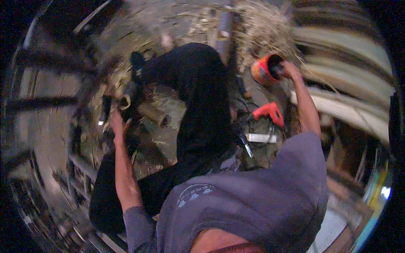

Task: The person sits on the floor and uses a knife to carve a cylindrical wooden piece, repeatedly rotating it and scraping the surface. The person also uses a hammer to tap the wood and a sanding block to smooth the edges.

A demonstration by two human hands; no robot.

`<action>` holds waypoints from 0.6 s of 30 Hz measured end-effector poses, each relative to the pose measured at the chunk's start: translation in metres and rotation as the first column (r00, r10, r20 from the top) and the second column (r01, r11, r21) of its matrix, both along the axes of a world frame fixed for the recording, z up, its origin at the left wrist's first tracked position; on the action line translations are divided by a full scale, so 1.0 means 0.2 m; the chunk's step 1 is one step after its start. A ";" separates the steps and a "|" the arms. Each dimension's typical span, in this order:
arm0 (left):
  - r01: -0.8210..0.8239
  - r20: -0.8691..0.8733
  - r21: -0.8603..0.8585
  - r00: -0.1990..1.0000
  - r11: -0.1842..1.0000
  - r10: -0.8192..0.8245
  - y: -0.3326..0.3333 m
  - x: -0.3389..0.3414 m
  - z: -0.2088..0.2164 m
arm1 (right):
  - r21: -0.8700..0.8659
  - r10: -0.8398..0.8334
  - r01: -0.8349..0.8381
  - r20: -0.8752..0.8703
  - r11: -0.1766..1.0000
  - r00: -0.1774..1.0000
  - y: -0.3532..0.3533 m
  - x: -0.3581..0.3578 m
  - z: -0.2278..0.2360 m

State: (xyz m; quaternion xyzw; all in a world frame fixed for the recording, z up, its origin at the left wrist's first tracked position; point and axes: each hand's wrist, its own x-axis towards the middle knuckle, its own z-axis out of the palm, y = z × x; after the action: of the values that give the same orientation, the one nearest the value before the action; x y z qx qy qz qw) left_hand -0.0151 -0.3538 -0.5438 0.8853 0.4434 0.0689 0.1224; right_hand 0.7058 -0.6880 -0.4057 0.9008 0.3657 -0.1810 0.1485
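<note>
At the left, my left hand is closed at the near end of a short bamboo tube, whose round open end faces up; motion blur softens the fingers. Another bamboo piece lies just to its right on the ground. Over on the right, my right hand reaches into the mouth of an orange can with a dark inside. Its fingers are hidden inside the can, so what they touch does not show. The can leans toward the hand.
A red-orange power tool lies right of my raised knee, near a white box and a knife-like blade. Straw and a pole lie farther off. Long boards line the right side.
</note>
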 end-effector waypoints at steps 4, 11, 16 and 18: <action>-0.071 0.026 -0.062 0.997 0.996 0.073 -0.02 0.25 -0.01 | 0.185 -0.244 0.263 -0.118 0.947 0.963 -0.45 0.58 -0.39; -0.239 -0.168 -0.100 0.961 0.966 0.220 -0.04 0.27 -0.12 | 0.110 0.223 -0.216 -0.058 0.970 0.973 -0.37 0.46 -0.31; -0.339 -0.155 -0.053 0.932 0.939 0.328 -0.12 0.21 -0.06 | 0.182 -0.068 0.059 0.046 0.982 0.997 -0.10 0.05 0.34; -0.369 -0.119 -0.075 0.926 0.926 0.359 -0.10 0.25 -0.04 | 0.395 -0.099 0.039 0.134 0.918 0.986 0.01 -0.20 0.69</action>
State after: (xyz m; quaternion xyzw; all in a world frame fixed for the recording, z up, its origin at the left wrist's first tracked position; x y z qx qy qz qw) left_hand 0.0355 -0.3731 -0.5514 0.7828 0.6086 0.0234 0.1271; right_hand 0.6660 -0.6852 -0.2682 0.9357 0.3502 -0.0406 -0.0137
